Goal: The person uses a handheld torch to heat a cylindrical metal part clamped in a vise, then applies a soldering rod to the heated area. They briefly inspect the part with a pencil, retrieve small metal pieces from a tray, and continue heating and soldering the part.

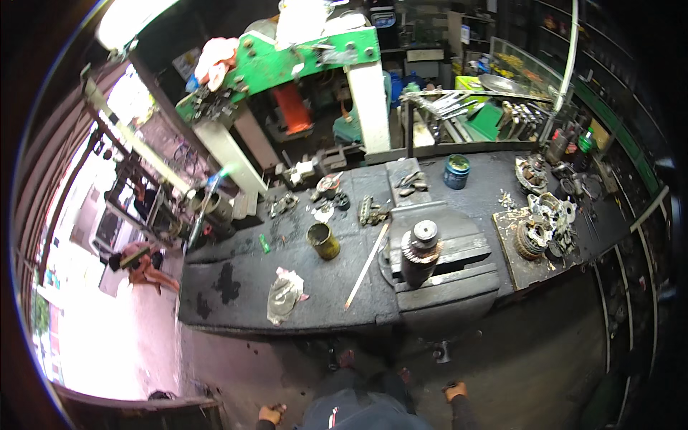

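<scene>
Head camera view: workshop, seen from above the near side of the bench.

Dark grey, long, flat-topped workbench [337,276], crossing the scene from left to right. Green steel beam [308,68] on pale legs, rising behind the bench's left half and blocking part of the far side. Dark-framed rack [466,150] of metal tools, far right of centre. Grey metal bench vise [459,287], right of centre at the near edge, between the person and the far parts. Pale, stained square board [509,251], right, bearing silvery castings [555,218]. Dark cylindrical metal armature [419,269] with coppery ring and pale top, upright at the vise gap; whether clamped, cannot tell. Crumpled translucent plastic bag [284,295], near left. Slim pale stick [367,266], lying just left of the vise. Yellowed cylindrical can [327,248], left of the stick. Blue round can [455,178], far side, beyond the vise.

Left hand [271,413] and right hand [455,390]: low at the near side, apart from the bench, fingers curled; whether either grips anything, cannot tell. Small bright green piece [264,244], left.
</scene>
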The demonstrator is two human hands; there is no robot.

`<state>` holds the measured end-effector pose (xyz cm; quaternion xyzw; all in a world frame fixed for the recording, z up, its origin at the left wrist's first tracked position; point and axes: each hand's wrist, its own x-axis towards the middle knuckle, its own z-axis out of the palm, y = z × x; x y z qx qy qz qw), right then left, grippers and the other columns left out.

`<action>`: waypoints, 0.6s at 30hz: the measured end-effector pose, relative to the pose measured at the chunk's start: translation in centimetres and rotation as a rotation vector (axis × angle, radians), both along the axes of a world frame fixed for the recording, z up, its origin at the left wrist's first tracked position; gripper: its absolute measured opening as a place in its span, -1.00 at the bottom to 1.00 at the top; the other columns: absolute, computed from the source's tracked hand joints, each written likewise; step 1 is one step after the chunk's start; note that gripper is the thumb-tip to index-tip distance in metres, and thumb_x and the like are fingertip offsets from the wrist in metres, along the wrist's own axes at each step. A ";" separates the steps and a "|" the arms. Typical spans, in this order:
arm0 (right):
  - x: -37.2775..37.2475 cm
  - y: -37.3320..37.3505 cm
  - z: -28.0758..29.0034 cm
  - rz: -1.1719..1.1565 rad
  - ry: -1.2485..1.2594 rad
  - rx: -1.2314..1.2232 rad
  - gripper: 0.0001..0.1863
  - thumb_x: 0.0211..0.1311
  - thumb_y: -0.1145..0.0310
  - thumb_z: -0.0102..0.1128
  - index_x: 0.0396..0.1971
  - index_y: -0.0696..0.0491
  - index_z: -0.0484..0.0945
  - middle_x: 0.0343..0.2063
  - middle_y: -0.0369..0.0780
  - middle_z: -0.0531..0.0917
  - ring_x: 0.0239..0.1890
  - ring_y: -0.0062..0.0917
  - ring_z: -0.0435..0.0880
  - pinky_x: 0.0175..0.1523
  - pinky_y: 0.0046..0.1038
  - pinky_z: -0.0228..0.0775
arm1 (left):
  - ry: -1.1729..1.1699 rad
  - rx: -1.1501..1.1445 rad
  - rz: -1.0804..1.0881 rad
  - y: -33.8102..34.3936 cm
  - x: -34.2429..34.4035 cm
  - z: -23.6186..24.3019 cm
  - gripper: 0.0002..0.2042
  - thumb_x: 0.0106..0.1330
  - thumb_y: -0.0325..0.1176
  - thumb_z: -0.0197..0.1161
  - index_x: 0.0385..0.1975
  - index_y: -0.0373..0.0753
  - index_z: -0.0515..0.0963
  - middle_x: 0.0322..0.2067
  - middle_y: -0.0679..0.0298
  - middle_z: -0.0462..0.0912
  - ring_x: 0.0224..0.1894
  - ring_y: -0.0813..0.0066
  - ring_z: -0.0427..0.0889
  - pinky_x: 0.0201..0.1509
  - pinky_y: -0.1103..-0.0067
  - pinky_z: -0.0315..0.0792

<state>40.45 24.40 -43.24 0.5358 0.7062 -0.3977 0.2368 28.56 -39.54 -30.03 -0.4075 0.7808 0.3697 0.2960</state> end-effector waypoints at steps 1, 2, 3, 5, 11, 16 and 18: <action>-0.1 -1.5 0.8 0.107 0.017 -0.060 -0.51 -0.03 0.24 0.57 -0.08 0.13 0.71 -0.17 -0.01 0.78 -0.02 -0.25 0.76 0.12 -0.32 0.55 | 0.029 0.035 -0.031 0.4 -0.4 0.2 -0.51 0.26 -0.21 0.53 0.09 -0.39 0.63 -0.46 0.20 0.71 -0.52 0.53 0.65 -0.44 0.55 0.52; -0.8 -3.2 2.0 0.174 -0.039 -0.102 -0.51 -0.02 0.19 0.56 -0.07 0.10 0.73 -0.14 -0.02 0.78 0.01 -0.23 0.76 0.16 -0.31 0.55 | 0.066 0.079 -0.043 0.9 -1.4 0.3 -0.51 0.28 -0.20 0.51 0.08 -0.41 0.63 -0.51 0.21 0.68 -0.57 0.54 0.61 -0.51 0.55 0.48; -1.7 -4.6 3.8 0.307 0.012 -0.115 -0.51 0.01 0.16 0.54 -0.06 0.08 0.73 -0.12 -0.05 0.78 0.01 -0.22 0.75 0.17 -0.29 0.54 | 0.077 0.083 -0.123 1.1 -2.5 0.5 -0.51 0.29 -0.19 0.50 0.09 -0.42 0.62 -0.50 0.22 0.68 -0.56 0.55 0.61 -0.49 0.55 0.48; -5.0 -7.6 8.3 0.516 0.067 -0.131 -0.52 0.08 0.10 0.51 -0.04 0.06 0.73 -0.09 -0.07 0.78 0.01 -0.21 0.75 0.20 -0.28 0.52 | 0.095 0.112 -0.201 1.5 -5.1 0.7 -0.50 0.31 -0.19 0.48 0.12 -0.41 0.61 -0.48 0.23 0.69 -0.54 0.56 0.60 -0.46 0.55 0.48; -20.5 -16.2 22.5 0.431 0.694 -0.192 -0.66 0.23 0.17 0.38 -0.14 0.11 0.71 -0.15 -0.03 0.76 -0.06 -0.13 0.75 0.05 -0.20 0.56 | 0.104 0.139 -0.266 1.3 -13.5 1.6 -0.47 0.33 -0.19 0.46 0.20 -0.37 0.56 -0.36 0.27 0.74 -0.48 0.58 0.62 -0.40 0.55 0.51; -36.7 -19.1 24.7 0.305 0.863 0.443 -0.72 0.19 0.31 0.31 -0.17 0.15 0.64 -0.17 0.04 0.70 -0.07 0.00 0.67 0.05 -0.07 0.51 | 0.094 0.255 -0.188 -1.6 -18.8 -0.5 -0.54 0.37 -0.29 0.42 0.20 -0.36 0.55 -0.25 0.25 0.76 -0.47 0.56 0.64 -0.42 0.58 0.53; -41.1 -19.1 24.0 0.247 0.749 0.536 -0.63 0.18 0.32 0.31 -0.03 0.14 0.57 -0.10 0.04 0.66 -0.02 0.01 0.64 0.09 -0.06 0.49 | 0.120 0.312 -0.148 -4.0 -20.0 -1.6 -0.56 0.38 -0.33 0.40 0.20 -0.38 0.54 -0.24 0.23 0.76 -0.48 0.55 0.63 -0.43 0.59 0.53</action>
